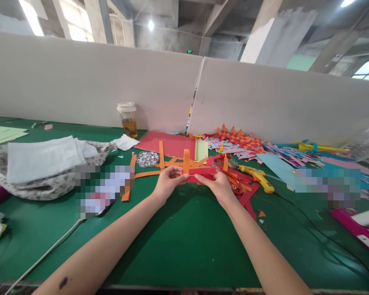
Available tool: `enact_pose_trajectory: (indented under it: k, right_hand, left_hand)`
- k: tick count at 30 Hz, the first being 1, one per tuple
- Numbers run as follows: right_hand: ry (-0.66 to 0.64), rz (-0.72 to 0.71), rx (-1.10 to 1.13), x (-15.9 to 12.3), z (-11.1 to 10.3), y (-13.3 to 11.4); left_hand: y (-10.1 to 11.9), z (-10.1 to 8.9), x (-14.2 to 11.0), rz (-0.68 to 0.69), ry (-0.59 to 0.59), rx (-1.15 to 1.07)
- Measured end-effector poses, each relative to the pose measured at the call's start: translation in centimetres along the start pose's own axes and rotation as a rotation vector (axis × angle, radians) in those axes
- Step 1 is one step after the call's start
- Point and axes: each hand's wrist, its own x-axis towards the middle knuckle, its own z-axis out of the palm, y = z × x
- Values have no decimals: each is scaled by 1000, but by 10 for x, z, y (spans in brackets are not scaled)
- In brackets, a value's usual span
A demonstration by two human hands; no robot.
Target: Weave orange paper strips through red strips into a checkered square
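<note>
Both my hands hold a folded red paper strip (206,171) just above the green table. An orange paper strip (186,157) stands up from its left part, by my left fingers. My left hand (171,180) pinches the left end, with the thumb on the near edge. On the right end, my right hand (217,183) grips the red strip between thumb and fingers. Loose orange strips (147,173) lie beyond and left of my left hand. More red strips (249,200) are heaped beside my right hand. The fingertips behind the paper are partly hidden.
A yellow glue gun (260,178) with a black cord lies right of my right hand. Behind are a bag of small round pieces (148,159), red sheets (166,143) and woven paper pieces (240,139). A lidded cup (128,119) stands by the white partition (95,82).
</note>
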Motion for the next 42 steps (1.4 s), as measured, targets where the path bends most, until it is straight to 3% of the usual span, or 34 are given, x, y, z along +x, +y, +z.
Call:
enact_pose_trajectory:
  k: [7,12,18,25,35,37,42]
  right_hand:
    - [5,-51,-77,0,-3,3]
    - [-26,-18,-18,1,-5,3]
    - [144,22,-57,7,-12,3]
    - [196,15,-258,6,-15,3]
    - [253,-26,-376,5,-18,4]
    - [227,1,-326,5,-17,5]
    - [-39,82,-56,4,-11,4]
  left_hand:
    - [1,2,-2,-101,-53,29]
    - [1,0,0,-121,-24,0]
    - [1,-3,2,-101,6,2]
    - [-1,-4,4,-78,11,54]
    - [-4,-3,4,-113,-64,49]
    - [-5,-4,5,-113,-69,26]
    - [-3,-3,5,-109,-12,-5]
